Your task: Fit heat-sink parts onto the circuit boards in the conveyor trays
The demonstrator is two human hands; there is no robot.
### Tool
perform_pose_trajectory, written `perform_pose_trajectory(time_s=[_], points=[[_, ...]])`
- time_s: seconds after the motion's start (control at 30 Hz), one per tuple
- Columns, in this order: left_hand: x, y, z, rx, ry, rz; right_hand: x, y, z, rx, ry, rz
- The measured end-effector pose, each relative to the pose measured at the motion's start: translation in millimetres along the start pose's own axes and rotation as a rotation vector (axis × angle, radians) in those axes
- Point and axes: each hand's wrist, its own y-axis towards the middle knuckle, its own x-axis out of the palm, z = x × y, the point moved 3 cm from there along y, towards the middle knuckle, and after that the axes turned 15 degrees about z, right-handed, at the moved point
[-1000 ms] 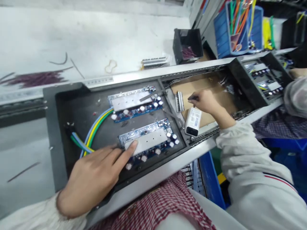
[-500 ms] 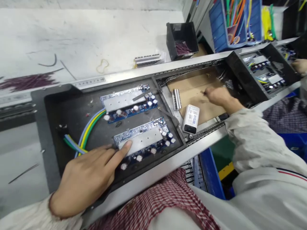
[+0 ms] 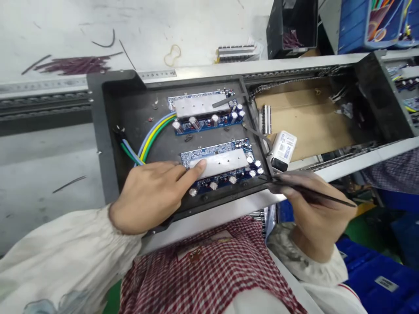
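My left hand (image 3: pixel 153 192) holds the left end of the nearer blue circuit board (image 3: pixel 214 150), the thumb pressed on its flat metal plate (image 3: pixel 225 162); some fingertips are hidden. At the board's right end, my right hand (image 3: pixel 317 209) is closed round slim black tweezers (image 3: pixel 314 192), their points blurred by motion near the round capacitors (image 3: pixel 257 168). A second, similar board (image 3: pixel 203 107) lies farther back in the same black tray (image 3: pixel 134 98). Blue, yellow and green wires (image 3: pixel 152 135) curve from it towards the left hand.
Right of the tray, a white box-shaped device (image 3: pixel 284 148) and a metal strip (image 3: pixel 266 120) lie by a cardboard sheet (image 3: pixel 304 117). Purple tubing pieces (image 3: pixel 78 64) lie on the white bench. A black bin (image 3: pixel 291 26) and blue bins (image 3: pixel 355 26) stand behind.
My right hand has moved left and nearer, from over the cardboard to the nearer board's right end, with the tweezers now showing in it. My left hand stays on the board; the view has shifted.
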Motion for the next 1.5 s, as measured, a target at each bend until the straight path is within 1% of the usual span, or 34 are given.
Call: perform_pose_trajectory(time_s=[0.07,0.13,0.27,0.37,0.47,0.57,0.7,0.83,0.9,1.0,1.17,1.3,1.4,1.5], points=[[0.1,0,0,0.000,-0.011,0.015,8,-3,3,0.036,-0.030,0.119],[0.6,0,0,-0.006,-0.010,0.006,16,-5,1,0.029,-0.064,0.172],[0.5,0,0,-0.013,0.004,-0.018,29,-6,-5,-0.069,-0.160,0.186],[-0.3,-2,0,-0.019,0.003,-0.018,34,-6,-5,-0.093,-0.195,0.172],[0.6,-4,1,-0.021,0.014,-0.036,37,-8,-3,-0.109,-0.199,0.165],[1.7,-5,1,-0.027,0.005,-0.023,39,-10,-1,-0.113,-0.218,0.169],[2.4,-4,1,-0.029,-0.020,-0.004,41,-12,-1,-0.120,-0.220,0.205],[1.8,-2,1,-0.029,-0.035,-0.005,43,-14,-3,-0.176,-0.222,0.239],[1.8,-2,1,-0.031,-0.035,-0.019,43,-16,-4,-0.232,-0.268,0.224],[1.9,-2,1,-0.029,-0.022,-0.025,43,-21,-6,-0.322,-0.324,0.158],[3.1,-3,1,-0.034,-0.016,-0.016,43,-21,-9,-0.427,-0.274,0.038],[3.5,-4,1,-0.039,-0.020,0.011,43,-15,-9,-0.527,-0.246,0.017],[3.0,-4,1,-0.042,-0.036,0.039,44,-10,-8,-0.554,-0.250,0.020],[2.8,-5,1,-0.035,-0.040,0.024,45,-9,-9,-0.521,-0.294,-0.004]])
